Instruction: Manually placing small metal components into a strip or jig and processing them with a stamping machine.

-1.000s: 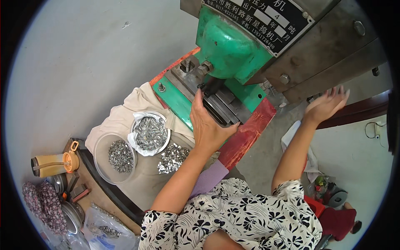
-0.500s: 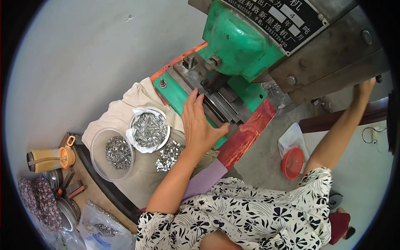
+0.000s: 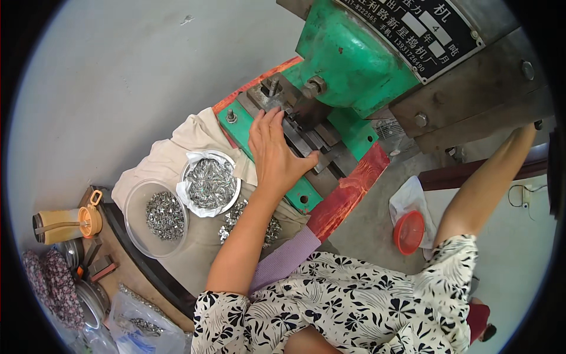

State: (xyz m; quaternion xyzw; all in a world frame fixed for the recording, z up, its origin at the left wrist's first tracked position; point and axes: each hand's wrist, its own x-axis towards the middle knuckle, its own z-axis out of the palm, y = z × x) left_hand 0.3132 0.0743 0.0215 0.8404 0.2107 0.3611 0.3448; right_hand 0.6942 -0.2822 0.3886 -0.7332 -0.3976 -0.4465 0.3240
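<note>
from my end i had the left hand [image 3: 274, 158] spread over the near edge of the base plate [image 3: 243, 128], between its bolted left corner and its holed near corner. the thumb stood well apart from the fingers, and no part showed in the grasp; whether the fingertips pressed on anything, i could not tell. they lay at the steel die [image 3: 302, 140], which sat across the middle of that plate with the dark punch [image 3: 311, 111] just above it.

the right hand [image 3: 523, 140] was raised at the far right, mostly behind the press arm [image 3: 471, 112], near a small dark knob [image 3: 538, 124]; i could not tell whether it gripped that.

i judged the step in hand to be setting or checking at the die, the right arm ready on the machine. the next move, to my mind, called for left fingertips clear of the punch before any stroke.

farther out, a red board [image 3: 348, 187] showed along the plate's near right edge. on the cloth [image 3: 147, 162] to the left, a loose metal pile [image 3: 230, 224] lay partly under my view of the forearm, then a lined bowl [image 3: 237, 186] of slender pieces, then a clear tub [image 3: 135, 206] of small bits toward the cloth's left edge.
</note>
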